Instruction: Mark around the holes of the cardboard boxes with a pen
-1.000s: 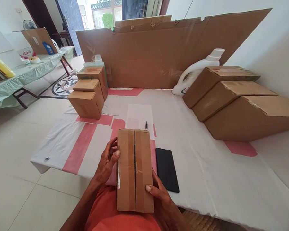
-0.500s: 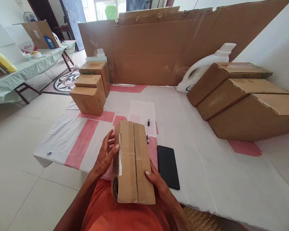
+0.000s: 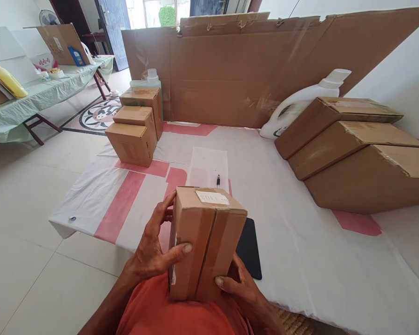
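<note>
The left hand [image 3: 157, 246] and right hand [image 3: 242, 284] grasp opposite sides of a rectangular cardboard carton [image 3: 199, 232], held tilted at the near edge of the cloth-covered worktop [image 3: 307, 260]; glossy tape covers its straight seam. Beyond: flat black tablet [image 3: 250, 251], slim pen [image 3: 218, 180] on thin white sheet [image 3: 209, 163], matt cardboard boxes [image 3: 363, 177] at both sides, smooth white plastic jug [image 3: 298, 104], upright creased cardboard panel [image 3: 223, 70]
</note>
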The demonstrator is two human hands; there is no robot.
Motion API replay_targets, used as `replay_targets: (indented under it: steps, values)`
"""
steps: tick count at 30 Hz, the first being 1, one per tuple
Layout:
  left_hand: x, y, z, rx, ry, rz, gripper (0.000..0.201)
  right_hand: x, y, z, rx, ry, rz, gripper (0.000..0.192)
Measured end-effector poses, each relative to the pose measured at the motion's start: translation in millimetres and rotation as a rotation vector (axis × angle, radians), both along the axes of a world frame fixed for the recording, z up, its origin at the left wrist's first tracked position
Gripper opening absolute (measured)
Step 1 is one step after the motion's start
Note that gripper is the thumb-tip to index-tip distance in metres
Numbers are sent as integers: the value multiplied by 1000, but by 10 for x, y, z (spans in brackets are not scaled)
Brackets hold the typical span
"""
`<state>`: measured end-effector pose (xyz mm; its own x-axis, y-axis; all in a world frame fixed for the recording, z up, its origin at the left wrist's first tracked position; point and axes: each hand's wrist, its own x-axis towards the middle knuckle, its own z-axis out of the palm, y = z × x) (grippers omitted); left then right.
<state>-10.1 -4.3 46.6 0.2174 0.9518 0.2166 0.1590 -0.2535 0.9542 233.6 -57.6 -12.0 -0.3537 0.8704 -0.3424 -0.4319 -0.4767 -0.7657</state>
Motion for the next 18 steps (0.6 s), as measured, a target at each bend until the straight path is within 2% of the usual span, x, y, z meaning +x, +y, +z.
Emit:
replay_targets:
  steps: [5,8,14,18]
  values:
    - [-23,-122,33,97,55,-33,97,51,-51,-38,-36,-50,-10,95]
    - [-36,-132,18,104,51,-28,98,38,-52,-36,-37,-45,-18,93]
    - [-90,112,-155,-182,-51,18,94,-41,46,-11,-33,11,29,90]
    - [-143,342,-308,-285,61,101,85,-128,149,79,-19,-36,62,88]
